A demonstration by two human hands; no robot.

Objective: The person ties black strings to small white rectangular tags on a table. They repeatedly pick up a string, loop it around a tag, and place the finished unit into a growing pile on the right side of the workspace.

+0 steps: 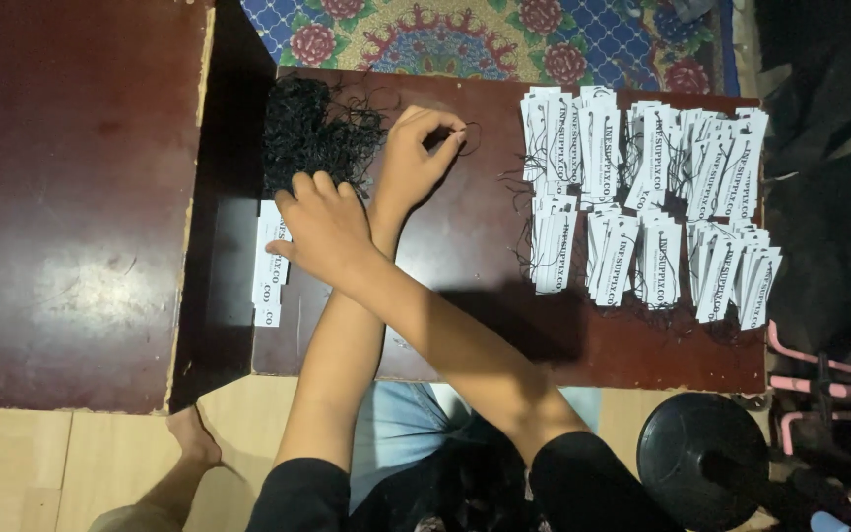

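Observation:
My arms cross over a low dark wooden table (465, 246). My left hand (414, 158) reaches up and right, and its fingertips pinch a thin black string loop (467, 138). My right hand (322, 229) lies to the left with bent fingers touching the lower edge of a pile of black strings (312, 123). Its thumb sits by a stack of white paper tags (268, 276) at the table's left edge. Anything under its palm is hidden.
Several fanned stacks of white strung tags (642, 197) fill the table's right half in two rows. A larger dark table (71, 197) stands to the left. A patterned rug (485, 34) lies beyond, and a black round weight (701, 453) at the lower right. My bare foot (192, 438) rests on the floor.

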